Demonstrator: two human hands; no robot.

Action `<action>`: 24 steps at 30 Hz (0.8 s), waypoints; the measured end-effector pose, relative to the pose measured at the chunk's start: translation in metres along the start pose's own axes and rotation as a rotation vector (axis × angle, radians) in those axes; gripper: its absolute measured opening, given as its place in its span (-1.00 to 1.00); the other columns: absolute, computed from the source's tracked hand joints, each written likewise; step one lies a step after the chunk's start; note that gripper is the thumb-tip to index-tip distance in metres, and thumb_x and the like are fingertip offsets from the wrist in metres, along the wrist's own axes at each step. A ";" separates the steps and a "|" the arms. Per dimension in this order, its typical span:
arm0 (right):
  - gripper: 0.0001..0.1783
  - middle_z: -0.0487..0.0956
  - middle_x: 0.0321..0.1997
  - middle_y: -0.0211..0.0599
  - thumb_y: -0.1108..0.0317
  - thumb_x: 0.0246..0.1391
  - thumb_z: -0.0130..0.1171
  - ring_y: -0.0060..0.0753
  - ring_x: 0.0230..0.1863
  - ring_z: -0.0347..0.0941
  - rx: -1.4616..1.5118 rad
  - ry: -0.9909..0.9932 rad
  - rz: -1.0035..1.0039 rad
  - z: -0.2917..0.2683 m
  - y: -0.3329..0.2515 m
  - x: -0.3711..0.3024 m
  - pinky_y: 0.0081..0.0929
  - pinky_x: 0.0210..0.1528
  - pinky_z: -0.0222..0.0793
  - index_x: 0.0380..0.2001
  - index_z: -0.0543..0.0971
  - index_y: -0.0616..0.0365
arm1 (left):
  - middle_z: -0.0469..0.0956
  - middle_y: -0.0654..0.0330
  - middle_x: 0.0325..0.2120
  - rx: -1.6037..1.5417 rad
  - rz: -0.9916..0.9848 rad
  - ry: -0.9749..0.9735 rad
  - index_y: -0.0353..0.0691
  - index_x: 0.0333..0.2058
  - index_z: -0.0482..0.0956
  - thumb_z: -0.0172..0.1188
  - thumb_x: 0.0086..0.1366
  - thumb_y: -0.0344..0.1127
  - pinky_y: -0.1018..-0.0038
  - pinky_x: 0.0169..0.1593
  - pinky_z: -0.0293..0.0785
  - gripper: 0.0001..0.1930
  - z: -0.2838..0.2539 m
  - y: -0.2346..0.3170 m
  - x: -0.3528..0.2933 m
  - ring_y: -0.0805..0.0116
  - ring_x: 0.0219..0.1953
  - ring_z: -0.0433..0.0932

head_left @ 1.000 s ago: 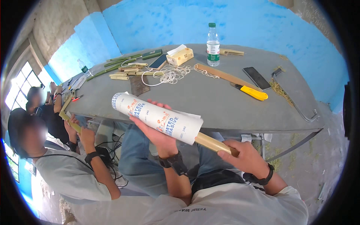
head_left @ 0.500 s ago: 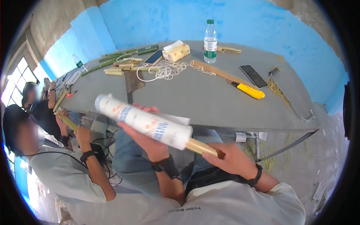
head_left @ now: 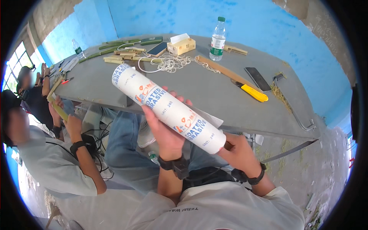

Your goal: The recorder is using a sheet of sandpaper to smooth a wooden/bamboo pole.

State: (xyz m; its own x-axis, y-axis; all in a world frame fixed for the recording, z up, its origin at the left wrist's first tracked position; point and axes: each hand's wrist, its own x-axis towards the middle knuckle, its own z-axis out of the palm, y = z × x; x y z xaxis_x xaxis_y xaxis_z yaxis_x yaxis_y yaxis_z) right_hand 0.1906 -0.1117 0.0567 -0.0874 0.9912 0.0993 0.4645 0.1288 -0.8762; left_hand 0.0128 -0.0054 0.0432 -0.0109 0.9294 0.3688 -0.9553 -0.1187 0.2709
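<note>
A white sheet of sandpaper (head_left: 168,107), its back printed in blue and orange, is curled into a long tube that slants from upper left to lower right. My left hand (head_left: 168,134) supports it from below, fingers and thumb wrapped round its middle. A loose flap of the sheet (head_left: 212,119) sticks out behind the tube. At the tube's lower right end my right hand (head_left: 239,153) is closed, its fingertips at the opening. The bamboo piece it held half a second ago is hidden now by the sandpaper and fingers.
On the grey table (head_left: 184,86) lie a yellow utility knife (head_left: 253,92), a flat wooden strip (head_left: 226,72), a phone (head_left: 257,79), tangled white string (head_left: 174,62), bamboo pieces (head_left: 115,57) and a tissue box (head_left: 181,46). A bottle (head_left: 217,42) stands behind. A co-worker (head_left: 65,161) sits at left.
The sandpaper tube has tilted more steeply and turned its print toward me. The bamboo piece that stuck out of its lower end has slid out of sight, my right hand now against the opening.
</note>
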 end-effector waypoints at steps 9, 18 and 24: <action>-0.48 0.59 -0.49 -0.07 -0.03 0.15 0.30 -0.33 -0.57 0.44 -0.069 -0.011 0.053 0.007 0.015 -0.015 -0.45 -0.39 0.41 0.06 0.63 0.07 | 0.46 0.18 -0.18 -0.037 -0.010 -0.020 -0.25 0.13 0.32 -0.04 0.38 0.37 0.11 0.15 0.37 -0.26 -0.026 0.005 -0.005 0.28 -0.06 0.49; -0.54 0.60 -0.49 -0.16 0.03 0.13 0.32 -0.32 -0.56 0.45 -0.207 0.009 0.066 -0.013 -0.001 -0.028 -0.48 -0.36 0.44 -0.03 0.65 0.12 | 0.45 0.14 -0.16 -0.236 0.064 -0.004 -0.27 0.13 0.32 0.01 0.35 0.37 0.10 0.17 0.37 -0.24 -0.034 0.018 -0.003 0.22 -0.04 0.49; -0.51 0.55 -0.56 -0.31 0.09 0.10 0.36 -0.62 -0.54 0.36 -0.097 0.077 0.082 -0.025 0.010 -0.027 -0.55 -0.41 0.32 0.01 0.65 0.16 | 0.46 0.13 -0.16 -0.012 -0.111 0.053 -0.29 0.09 0.35 -0.10 0.39 0.37 0.11 0.11 0.43 -0.27 -0.020 -0.007 -0.008 0.21 -0.10 0.51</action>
State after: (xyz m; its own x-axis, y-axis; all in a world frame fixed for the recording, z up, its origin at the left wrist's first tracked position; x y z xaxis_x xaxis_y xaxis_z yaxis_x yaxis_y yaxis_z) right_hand 0.2200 -0.1365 0.0574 0.0203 0.9975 0.0681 0.5505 0.0457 -0.8336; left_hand 0.0136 -0.0045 0.0206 0.0802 0.9538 0.2896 -0.9549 -0.0098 0.2969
